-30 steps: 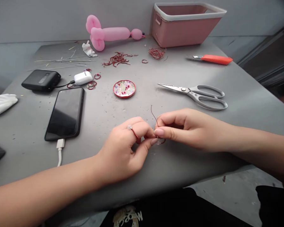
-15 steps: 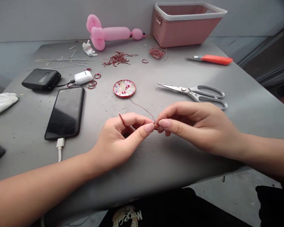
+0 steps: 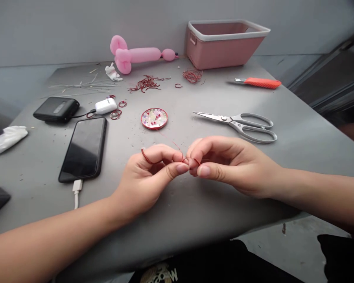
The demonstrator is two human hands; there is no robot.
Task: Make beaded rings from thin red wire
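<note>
Thumb and index finger of my left hand pinch a thin red cord, with a dark red cord ring around its index finger. My right hand is closed on the same cord, just to the right, the fingertips of both hands nearly touching. A loop of the cord shows between them, and a thin end trails up toward a round red-rimmed dish of beads. Scissors lie behind my right hand. The fingertips partly hide the cord.
A phone with a white cable, a black power bank and a white case lie left. Farther back are red cord pieces, a pink balloon, a pink bin and an orange-handled cutter.
The view has tilted up a little, so the table items sit lower. My right fingers have shifted on the cord, and a small red loop now shows between the hands.
</note>
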